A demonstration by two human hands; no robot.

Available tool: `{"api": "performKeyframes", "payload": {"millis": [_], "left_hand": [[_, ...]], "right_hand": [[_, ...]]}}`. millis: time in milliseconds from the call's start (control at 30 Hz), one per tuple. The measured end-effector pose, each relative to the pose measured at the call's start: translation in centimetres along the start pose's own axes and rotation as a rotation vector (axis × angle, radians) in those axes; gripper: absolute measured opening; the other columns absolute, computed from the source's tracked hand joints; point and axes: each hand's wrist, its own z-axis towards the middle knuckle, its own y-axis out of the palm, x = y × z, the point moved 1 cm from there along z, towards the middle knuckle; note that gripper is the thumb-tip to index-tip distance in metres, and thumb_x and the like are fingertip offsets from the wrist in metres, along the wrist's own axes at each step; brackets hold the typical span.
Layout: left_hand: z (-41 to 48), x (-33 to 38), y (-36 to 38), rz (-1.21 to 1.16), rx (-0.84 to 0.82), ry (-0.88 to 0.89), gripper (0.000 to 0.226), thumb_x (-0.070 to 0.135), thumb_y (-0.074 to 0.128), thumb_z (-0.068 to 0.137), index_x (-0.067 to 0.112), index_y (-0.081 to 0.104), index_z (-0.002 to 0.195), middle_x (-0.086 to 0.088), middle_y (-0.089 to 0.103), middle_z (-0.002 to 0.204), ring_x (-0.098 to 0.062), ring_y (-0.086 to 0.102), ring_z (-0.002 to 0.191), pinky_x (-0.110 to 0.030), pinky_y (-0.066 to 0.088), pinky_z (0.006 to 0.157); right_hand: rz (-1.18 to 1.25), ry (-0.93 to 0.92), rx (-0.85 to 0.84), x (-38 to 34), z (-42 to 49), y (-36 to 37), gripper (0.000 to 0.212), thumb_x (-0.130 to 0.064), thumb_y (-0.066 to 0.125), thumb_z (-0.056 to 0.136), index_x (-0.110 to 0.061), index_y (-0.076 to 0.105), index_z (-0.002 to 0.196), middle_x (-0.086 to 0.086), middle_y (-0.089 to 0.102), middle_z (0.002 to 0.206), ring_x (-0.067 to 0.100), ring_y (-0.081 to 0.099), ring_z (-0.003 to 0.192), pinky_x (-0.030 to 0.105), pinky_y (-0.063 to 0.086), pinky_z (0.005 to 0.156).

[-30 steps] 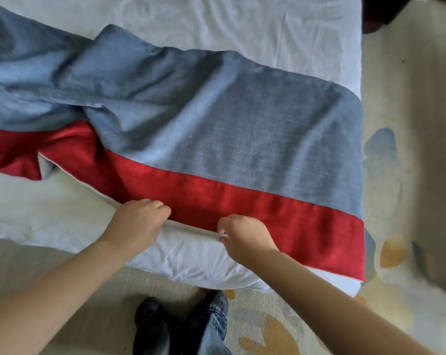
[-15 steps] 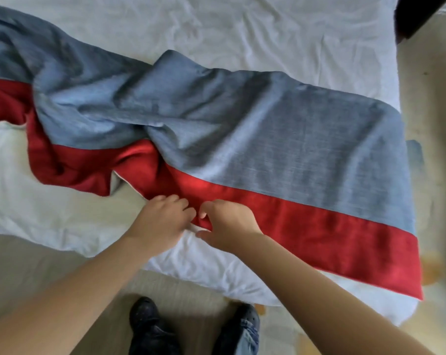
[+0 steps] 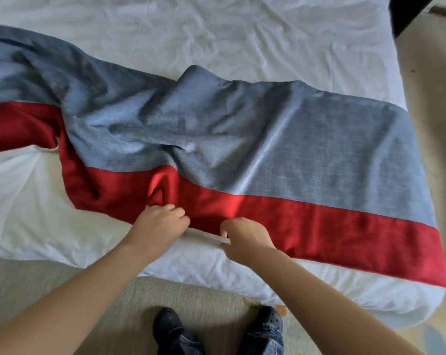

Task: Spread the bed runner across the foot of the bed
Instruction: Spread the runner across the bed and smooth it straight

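The runner (image 3: 280,149) lies across the foot of the bed (image 3: 242,42), blue-grey with a red band (image 3: 332,234) along its near side. Its right half is flat and reaches the bed's right edge. Its left half is bunched into deep folds, and there the red band twists away from the near edge of the bed, leaving white bedding bare in front of it.

The person stands at the foot of the bed. The left hand (image 3: 159,225) and the right hand (image 3: 246,237) sit close together but not touching. Both have their fingers curled and grip the runner's near edge at the red band. Between them a short strip of the runner's pale underside is turned up. Just past the left hand the red cloth rises in a small ridge.

Below the bed are pale carpet (image 3: 109,298) and the person's dark shoes (image 3: 166,326).
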Motion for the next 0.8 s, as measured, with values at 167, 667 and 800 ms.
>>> {"api": "performKeyframes", "payload": {"millis": [167,667,800], "left_hand": [[-0.7,-2.8,-0.3,0.038,0.16,0.016,0.023,-0.001,0.065,0.056,0.019,0.055,0.06,0.0,0.049,0.061,-0.024,0.053,0.058,-0.034,0.045,0.06],[-5.6,-6.0,1.4,-0.111,0.113,0.042,0.037,-0.003,0.068,0.04,0.019,0.054,0.066,0.001,0.051,0.066,-0.021,0.053,0.059,-0.03,0.044,0.047],[-8.0,-8.2,1.1,-0.134,0.176,0.026,0.046,0.03,0.063,0.063,0.017,0.064,0.108,-0.006,0.06,0.111,-0.025,0.058,0.099,-0.037,0.046,0.081]], "right_hand": [[-0.003,-0.059,0.078,-2.3,0.8,-1.3,0.026,-0.042,0.062,0.085,-0.026,0.058,0.105,-0.005,0.063,0.103,0.021,0.06,0.096,0.03,0.042,0.071],[-0.121,0.06,0.276,-8.0,2.2,3.0,0.026,-0.01,0.07,0.044,-0.017,0.05,0.059,-0.002,0.054,0.058,0.023,0.056,0.051,0.018,0.011,0.041],[-0.108,-0.075,0.336,-10.6,3.4,1.1,0.024,-0.034,0.071,0.057,-0.02,0.058,0.073,-0.004,0.056,0.067,0.02,0.059,0.059,0.025,0.038,0.041]]}}
